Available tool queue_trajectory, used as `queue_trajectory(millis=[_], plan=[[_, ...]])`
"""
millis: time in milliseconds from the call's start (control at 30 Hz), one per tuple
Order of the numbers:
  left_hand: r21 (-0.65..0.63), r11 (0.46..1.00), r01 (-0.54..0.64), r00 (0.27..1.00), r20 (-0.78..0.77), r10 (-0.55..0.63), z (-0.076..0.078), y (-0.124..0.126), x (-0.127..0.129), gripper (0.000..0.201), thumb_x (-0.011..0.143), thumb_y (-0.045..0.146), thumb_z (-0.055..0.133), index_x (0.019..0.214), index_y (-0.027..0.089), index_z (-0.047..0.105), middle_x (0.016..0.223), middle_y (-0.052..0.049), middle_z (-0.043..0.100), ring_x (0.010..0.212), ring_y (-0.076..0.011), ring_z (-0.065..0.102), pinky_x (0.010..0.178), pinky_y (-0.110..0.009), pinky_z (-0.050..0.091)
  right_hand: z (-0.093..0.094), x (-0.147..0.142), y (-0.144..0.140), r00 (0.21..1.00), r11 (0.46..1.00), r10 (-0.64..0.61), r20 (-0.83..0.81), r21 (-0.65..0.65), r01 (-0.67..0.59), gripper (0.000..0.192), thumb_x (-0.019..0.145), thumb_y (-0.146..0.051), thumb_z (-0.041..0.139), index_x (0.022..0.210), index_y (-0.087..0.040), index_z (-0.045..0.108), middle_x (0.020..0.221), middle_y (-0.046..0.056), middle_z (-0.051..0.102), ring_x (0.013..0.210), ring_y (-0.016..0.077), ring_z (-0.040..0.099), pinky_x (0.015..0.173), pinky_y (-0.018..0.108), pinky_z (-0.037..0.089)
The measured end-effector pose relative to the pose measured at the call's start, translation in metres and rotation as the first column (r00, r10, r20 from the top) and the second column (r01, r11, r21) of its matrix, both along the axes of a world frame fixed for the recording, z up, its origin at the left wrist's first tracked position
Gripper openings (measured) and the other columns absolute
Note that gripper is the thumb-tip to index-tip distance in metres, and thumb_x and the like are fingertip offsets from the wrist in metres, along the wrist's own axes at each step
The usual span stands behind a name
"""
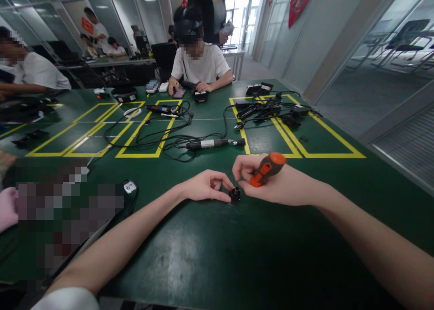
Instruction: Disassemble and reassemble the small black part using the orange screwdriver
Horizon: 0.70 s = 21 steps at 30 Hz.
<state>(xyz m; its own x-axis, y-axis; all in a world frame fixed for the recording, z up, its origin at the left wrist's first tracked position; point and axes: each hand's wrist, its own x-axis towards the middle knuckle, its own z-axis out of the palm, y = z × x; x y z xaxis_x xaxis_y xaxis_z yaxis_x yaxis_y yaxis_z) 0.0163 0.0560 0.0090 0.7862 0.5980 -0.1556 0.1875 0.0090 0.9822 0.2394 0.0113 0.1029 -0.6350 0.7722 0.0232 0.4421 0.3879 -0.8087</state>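
My left hand (206, 185) pinches a small black part (234, 195) between thumb and fingers. The part stands on the green table and has a round, metallic-looking top. My right hand (285, 185) is closed around a screwdriver (271, 166) with an orange and dark grey handle. Its handle leans up and to the right above the hand, and the shaft is hidden. The right fingertips are close beside the black part; I cannot tell whether they touch it.
An electric screwdriver (210, 143) with a looping cable lies beyond my hands. Tangled black cables (267, 111) lie farther right, across yellow tape rectangles (335, 156). A person in a white shirt (203, 66) sits opposite. At left are a pixelated device (84, 219) and another person's hand (8, 208).
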Motion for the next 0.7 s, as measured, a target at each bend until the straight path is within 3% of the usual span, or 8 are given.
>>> queue_trajectory(millis=[100, 267, 433, 700], plan=[[-0.012, 1.000, -0.005, 1.000, -0.009, 0.005, -0.001, 0.000, 0.000, 0.052, 0.068, 0.047, 0.091, 0.101, 0.010, 0.074, 0.050, 0.011, 0.048, 0.045, -0.0032, 0.034, 0.047, -0.018, 0.024, 0.004, 0.000, 0.000, 1.000, 1.000, -0.022, -0.008, -0.008, 0.022, 0.015, 0.078, -0.019, 0.066, 0.092, -0.020, 0.059, 0.070, -0.005, 0.056, 0.060, 0.0116, 0.050, 0.057, 0.024, 0.041], [-0.025, 1.000, -0.013, 1.000, -0.008, 0.013, 0.001, -0.001, -0.001, 0.051, 0.068, 0.046, 0.092, 0.100, 0.010, 0.074, 0.050, 0.011, 0.049, 0.044, -0.0033, 0.036, 0.047, -0.018, 0.026, 0.012, -0.002, -0.001, 1.000, 0.998, 0.009, 0.019, 0.064, -0.011, 0.009, 0.082, -0.022, 0.064, 0.090, -0.019, 0.060, 0.079, -0.001, 0.062, 0.068, 0.0141, 0.056, 0.064, 0.026, 0.045], [-0.021, 1.000, -0.009, 1.000, -0.008, 0.009, 0.003, -0.001, 0.000, 0.050, 0.069, 0.044, 0.092, 0.101, 0.010, 0.073, 0.051, 0.011, 0.049, 0.045, -0.0028, 0.034, 0.047, -0.018, 0.024, 0.012, -0.004, 0.000, 0.999, 0.994, 0.034, 0.034, 0.098, -0.037, 0.003, 0.083, -0.018, 0.060, 0.085, -0.019, 0.061, 0.076, -0.001, 0.062, 0.064, 0.0124, 0.051, 0.060, 0.025, 0.041], [-0.004, 1.000, -0.012, 1.000, 0.002, 0.012, -0.001, 0.000, 0.000, 0.051, 0.068, 0.047, 0.092, 0.099, 0.010, 0.074, 0.050, 0.010, 0.050, 0.045, -0.0033, 0.036, 0.047, -0.019, 0.024, 0.008, -0.001, -0.001, 1.000, 1.000, 0.012, 0.005, 0.024, -0.012, 0.024, 0.074, -0.013, 0.062, 0.096, -0.020, 0.056, 0.074, -0.005, 0.052, 0.062, 0.0117, 0.048, 0.058, 0.024, 0.040]])
